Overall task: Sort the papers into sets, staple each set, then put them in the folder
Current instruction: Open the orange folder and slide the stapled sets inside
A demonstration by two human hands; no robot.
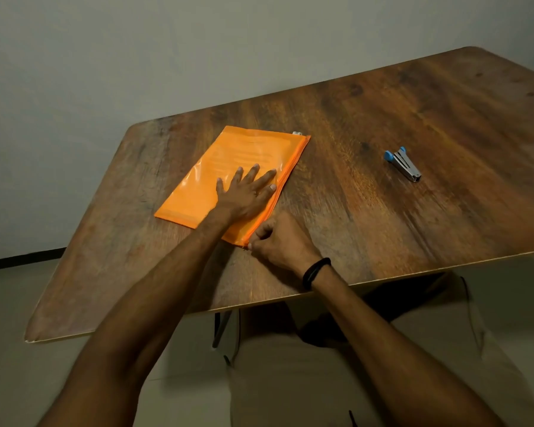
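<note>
Filing looks like the step in hand, late in the task. In the head view, an orange translucent plastic zip folder (191, 198) lies flat on the brown wood-grain table (413, 112), and printed white paper sheets (247, 149) show faintly through its cover, so they are already inside. No loose sheets are in sight.

The left hand (244, 195) lies on the near half of the folder with its fingers straight and spread, pressing it down. The right hand (278, 241), which wears a black wristband (315, 272), is at the folder's near right corner. Its fingers are curled and pinch the end of the orange zip edge (293, 161). Whether they hold a slider is hidden. A small pale tab (297, 133) sticks out at the far end of that edge.

The folder's long axis runs away from the person and leans to the right. The zip side faces right, toward the blue and silver metal stapler (403, 163), which lies well apart from the folder.

The next move probably means checking that the zip is fully run along its length, with the flat hand keeping the folder from sliding.
</note>
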